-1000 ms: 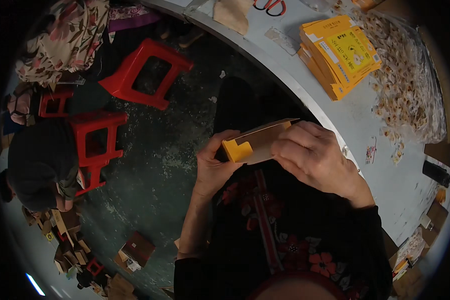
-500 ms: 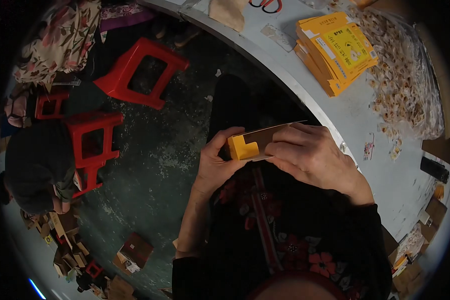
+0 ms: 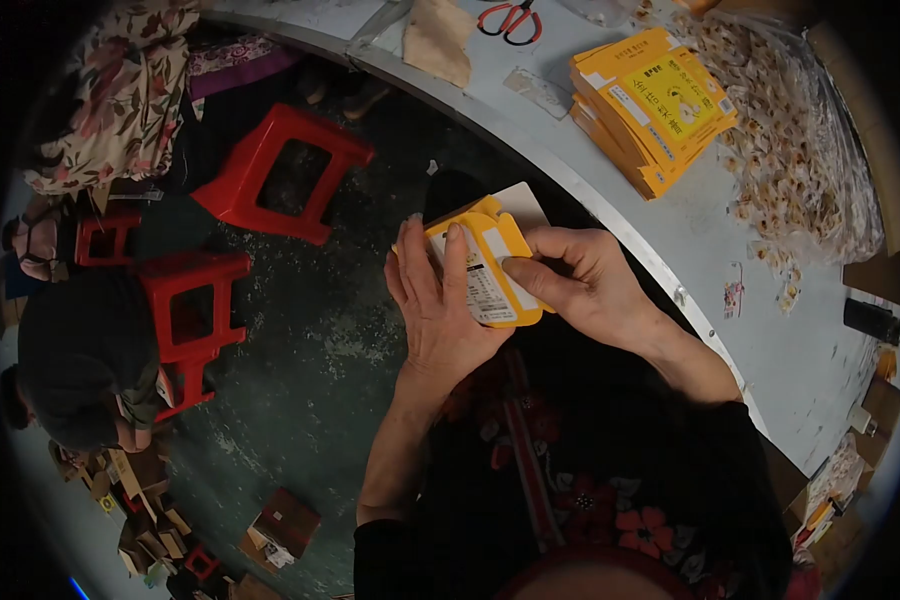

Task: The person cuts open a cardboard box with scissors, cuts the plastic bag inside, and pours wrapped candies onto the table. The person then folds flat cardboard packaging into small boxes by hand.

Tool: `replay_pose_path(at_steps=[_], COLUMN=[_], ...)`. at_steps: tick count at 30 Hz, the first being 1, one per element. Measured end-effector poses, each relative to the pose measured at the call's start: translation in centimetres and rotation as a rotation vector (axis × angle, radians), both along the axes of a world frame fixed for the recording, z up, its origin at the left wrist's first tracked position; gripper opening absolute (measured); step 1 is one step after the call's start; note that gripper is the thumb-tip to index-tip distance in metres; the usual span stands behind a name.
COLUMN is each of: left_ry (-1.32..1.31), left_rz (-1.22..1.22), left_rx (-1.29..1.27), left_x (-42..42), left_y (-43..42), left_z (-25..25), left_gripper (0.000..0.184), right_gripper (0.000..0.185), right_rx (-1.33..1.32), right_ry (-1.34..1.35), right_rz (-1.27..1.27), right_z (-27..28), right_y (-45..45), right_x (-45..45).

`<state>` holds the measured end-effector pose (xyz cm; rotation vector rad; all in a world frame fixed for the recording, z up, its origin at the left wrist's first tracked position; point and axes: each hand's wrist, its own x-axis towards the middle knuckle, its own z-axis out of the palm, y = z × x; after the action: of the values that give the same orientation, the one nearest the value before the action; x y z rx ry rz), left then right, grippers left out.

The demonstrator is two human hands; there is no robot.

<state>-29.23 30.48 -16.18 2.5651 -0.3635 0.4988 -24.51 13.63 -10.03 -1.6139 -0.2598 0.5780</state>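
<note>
A small yellow cardboard box (image 3: 485,272) is held up in front of my body, its printed white label panel facing me. My left hand (image 3: 432,300) wraps around the box from the left, fingers lying across the label panel. At the other end, my right hand (image 3: 588,285) pinches the yellow end flap between thumb and fingers. A pale flap (image 3: 522,203) sticks out at the top behind the box. Over on the table lies a stack of flat yellow cartons (image 3: 660,105) with printed fronts.
Red-handled cutters (image 3: 510,22) and brown paper (image 3: 438,42) lie on the grey table (image 3: 660,240). A clear plastic bag (image 3: 850,215) with many small pieces sits beyond the cartons, near a black object (image 3: 872,321). Red stools (image 3: 288,175) and another person (image 3: 85,355) are at left.
The box has turned from its open end toward its labelled face. My left fingers now lie across that face, and my right hand has shifted from over the opening to the end flap.
</note>
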Motion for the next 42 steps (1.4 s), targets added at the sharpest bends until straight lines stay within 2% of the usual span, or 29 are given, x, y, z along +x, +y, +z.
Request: replay_pose_path(at_steps=[1,2,3,4,6,7,9,10,11,13,14,16,17,19,21,22,26,28,29,31,32,36,38,39,40,42], left_ry=[0.0,0.076,0.152,0.151,0.373,0.378,0.511,0.517,0.593,0.675,0.709,0.749,0.813,0.875,0.978,0.96,0.958,1.076,1.075,0.747,0.637,0.54,0.502,0.514,0.517,0.559], left_rz=[-0.005,-0.054,-0.102,-0.104,-0.207,-0.214,-0.268,-0.28,-0.3,-0.327,-0.362,-0.401,-0.424,-0.445,-0.449,-0.47,-0.465,-0.302,-0.305,-0.235,-0.216,-0.13,0.036,0.016,0.011,-0.249], left_rx=[0.0,-0.103,-0.205,-0.202,-0.367,-0.368,-0.446,-0.445,-0.508,-0.571,-0.589,-0.604,-0.663,-0.721,-1.072,-1.066,-1.146,-1.214,-1.214,-0.906,-0.884,-0.892,-1.074,-1.111,-1.109,-0.924], left_x=[0.0,0.1,0.1,0.1,0.0,-0.2,-0.5,-0.6,-0.8,-1.1,-1.2,-1.2,-1.1,-1.1,-1.2,-1.1,-0.8,-0.8,-1.1,-2.0,-2.4,-3.0,-2.7,-2.3,-1.9,-0.5], left_y=[0.2,0.4,0.7,1.0,1.5,1.5,1.4,1.4,1.3,1.1,0.9,0.7,0.7,0.8,1.0,1.2,0.9,1.0,1.2,1.6,1.1,-0.9,-1.7,-1.7,-1.2,0.4], left_z=[-0.1,-0.1,-0.1,0.1,0.8,1.0,1.2,1.3,1.3,1.6,2.0,2.3,2.3,2.2,1.7,1.5,1.2,2.0,1.5,-0.2,-0.6,-1.5,-1.8,-1.5,-1.4,-1.0], left_gripper=[0.111,0.11,0.109,0.109,0.11,0.11,0.114,0.114,0.117,0.119,0.12,0.121,0.122,0.123,0.124,0.125,0.12,0.115,0.115,0.107,0.101,0.097,0.084,0.073,0.073,0.064], right_gripper=[0.023,0.025,0.025,0.027,0.029,0.029,0.038,0.038,0.045,0.053,0.053,0.043,0.043,0.029,0.024,0.02,0.022,0.024,0.024,0.025,0.025,0.025,0.026,0.026,0.026,0.028], right_rx=[0.012,0.026,0.028,0.027,0.022,0.02,-0.255,-0.26,-0.38,-0.51,-0.515,-0.492,-0.493,-0.432,-0.383,-0.334,-0.293,-0.393,-0.395,-0.274,-0.276,-0.129,-0.099,-0.099,-0.121,-0.215], right_ry=[-0.002,-0.005,-0.007,-0.001,-0.049,-0.045,-0.57,-0.564,-0.774,-0.941,-0.934,-0.505,-0.503,-0.55,-0.562,-0.573,-0.564,-0.38,-0.382,-0.029,-0.032,0.152,0.234,0.236,0.202,0.043], right_rz=[0.055,0.11,0.108,0.098,0.098,0.09,0.156,0.144,0.172,0.301,0.296,0.518,0.513,0.485,0.401,0.317,0.195,0.1,0.099,-0.052,-0.053,-0.196,-0.243,-0.246,-0.205,-0.117], right_z=[-0.1,-0.1,0.3,1.1,1.4,1.4,1.5,1.4,1.2,1.2,1.7,2.5,2.5,2.4,1.7,1.2,0.0,0.7,1.0,1.4,1.4,0.5,0.6,0.7,0.8,0.8], right_y=[-0.2,-0.3,-0.6,-1.0,-1.9,-2.1,-2.4,-2.4,-2.3,-2.7,-2.8,-2.8,-2.9,-3.0,-3.4,-3.6,-4.0,-4.5,-4.8,-5.4,-5.5,-5.6,-5.7,-6.0,-6.4,-7.3], right_x=[0.0,0.0,0.1,0.2,0.3,0.5,1.0,1.3,1.7,2.3,2.6,3.2,3.3,3.5,3.7,3.6,3.2,3.0,2.8,2.5,2.2,0.4,-0.6,-1.1,-1.5,-2.2])
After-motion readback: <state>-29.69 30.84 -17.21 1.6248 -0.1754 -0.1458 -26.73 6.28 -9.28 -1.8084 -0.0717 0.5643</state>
